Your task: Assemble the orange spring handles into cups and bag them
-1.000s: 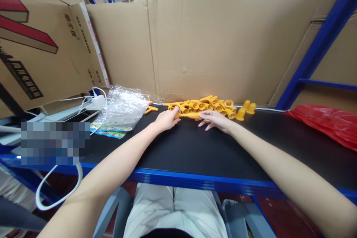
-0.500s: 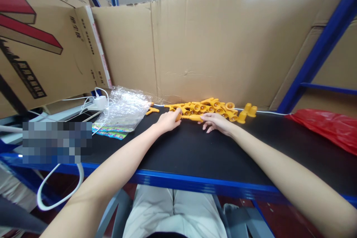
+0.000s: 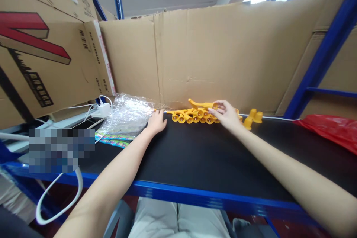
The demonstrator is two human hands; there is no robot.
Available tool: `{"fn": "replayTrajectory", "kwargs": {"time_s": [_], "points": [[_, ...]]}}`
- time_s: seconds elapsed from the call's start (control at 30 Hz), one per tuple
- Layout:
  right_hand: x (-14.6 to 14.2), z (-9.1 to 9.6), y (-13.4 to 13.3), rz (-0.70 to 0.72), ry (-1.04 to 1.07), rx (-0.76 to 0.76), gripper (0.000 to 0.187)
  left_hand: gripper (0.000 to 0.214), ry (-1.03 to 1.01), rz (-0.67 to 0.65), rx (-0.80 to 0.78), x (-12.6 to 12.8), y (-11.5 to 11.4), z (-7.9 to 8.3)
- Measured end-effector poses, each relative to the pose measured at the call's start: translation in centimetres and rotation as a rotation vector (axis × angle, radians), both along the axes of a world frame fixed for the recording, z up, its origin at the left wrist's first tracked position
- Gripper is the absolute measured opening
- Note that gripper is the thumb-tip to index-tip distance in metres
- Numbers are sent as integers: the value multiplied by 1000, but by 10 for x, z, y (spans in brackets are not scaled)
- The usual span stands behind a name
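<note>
My right hand (image 3: 227,115) pinches a yellow plastic piece with a long stem (image 3: 199,104), holding it just above the pile. That pile of yellow plastic pieces (image 3: 192,116) has stems and round cup-like ends, many facing me. Farther left, my left hand (image 3: 157,122) rests on the black tabletop beside the clear plastic bags, thumb apart from the fingers. A bit of yellow (image 3: 155,110) shows at its fingertips; the rest is covered by the hand. Several yellow cups (image 3: 252,117) stand right of my right hand.
Clear plastic bags (image 3: 129,109) with colourful edges lie at the left, next to a white charger (image 3: 104,109) and cables. A red plastic bag (image 3: 329,128) lies at the right. Cardboard (image 3: 223,55) walls the back; a blue rail (image 3: 195,193) edges the front.
My left hand has left the pile and moved left to the bags. My right hand has risen with a yellow stemmed piece. The front pieces now lie in a neater row.
</note>
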State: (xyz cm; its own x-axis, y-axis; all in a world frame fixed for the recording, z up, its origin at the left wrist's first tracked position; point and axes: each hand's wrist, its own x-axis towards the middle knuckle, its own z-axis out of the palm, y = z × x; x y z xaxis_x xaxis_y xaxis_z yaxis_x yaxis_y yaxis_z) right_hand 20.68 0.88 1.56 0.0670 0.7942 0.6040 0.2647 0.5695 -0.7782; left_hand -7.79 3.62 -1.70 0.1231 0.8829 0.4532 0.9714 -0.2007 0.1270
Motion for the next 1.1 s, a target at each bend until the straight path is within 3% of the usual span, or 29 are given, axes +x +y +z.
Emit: {"fn": "replayTrajectory", "kwargs": {"time_s": [0.1,0.3,0.43,0.53,0.67,0.83,0.97,1.1], "points": [[-12,3,5,-159,-395,107,37,51,45,125,-143,-12,14,-12],[-43,3,18,-355,-1089,314,34,54,81,178,-290,-15,20,-19],[-54,-5,31,-444,-1348,220,32,57,57,223,-327,-13,17,-15],[-57,-10,36,-468,-1391,73,30,52,78,179,-330,-11,14,-11],[-59,-11,37,-466,-1386,47,33,46,113,113,-317,-6,9,-7],[-52,-7,34,-409,-1355,1,53,39,169,88,-233,-2,6,-5],[-29,7,27,-381,-1336,-88,58,36,143,53,-196,-1,6,-3],[13,26,17,-335,-1264,-251,53,35,58,13,-220,0,9,-4]]}}
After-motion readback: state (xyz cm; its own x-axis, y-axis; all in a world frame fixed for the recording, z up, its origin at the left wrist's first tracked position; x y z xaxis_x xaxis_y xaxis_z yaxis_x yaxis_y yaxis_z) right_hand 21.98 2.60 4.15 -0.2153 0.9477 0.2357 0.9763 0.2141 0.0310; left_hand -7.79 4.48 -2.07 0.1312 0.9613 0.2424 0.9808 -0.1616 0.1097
